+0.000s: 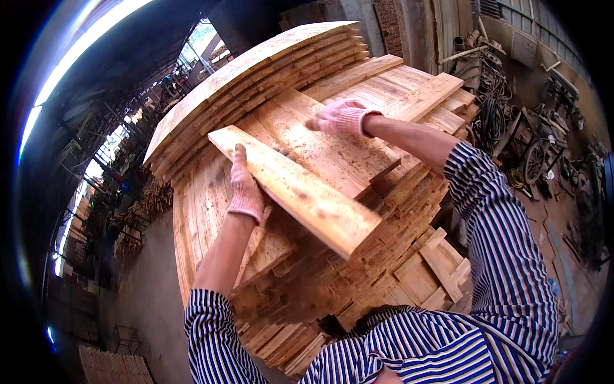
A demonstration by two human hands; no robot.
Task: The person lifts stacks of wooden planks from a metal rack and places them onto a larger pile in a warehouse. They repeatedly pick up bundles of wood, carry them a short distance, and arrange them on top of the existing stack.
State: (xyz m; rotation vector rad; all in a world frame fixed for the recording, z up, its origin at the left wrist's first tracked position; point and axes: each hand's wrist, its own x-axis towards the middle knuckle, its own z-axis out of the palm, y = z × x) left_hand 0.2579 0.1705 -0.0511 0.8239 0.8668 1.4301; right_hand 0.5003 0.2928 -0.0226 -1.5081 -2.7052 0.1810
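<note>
Board front and centre: one pale wooden plank, lying aslant across the top of the big stack of boards, its near cut end jutting toward the person and its far end pointing up and to the left. Left hand, in a pink knit glove, is pressed against the plank's left edge, fingers stretched up along the wood and partly wrapped on it, so it has hold of that side. Right hand, one matching pink glove, sits further back on a wider plank underneath, fingers curled down onto the surface; whether it grips an edge there or just rests, I cannot tell. Two hands, two gloves, two blue-and-white striped sleeves pushed up the forearms. Behind, a second, taller pile of planks runs in layers up toward the back; too many boards to count in either pile. Off to the right on the dirt floor, a cart with one spoked wheel showing, beside coiled cables.
</note>
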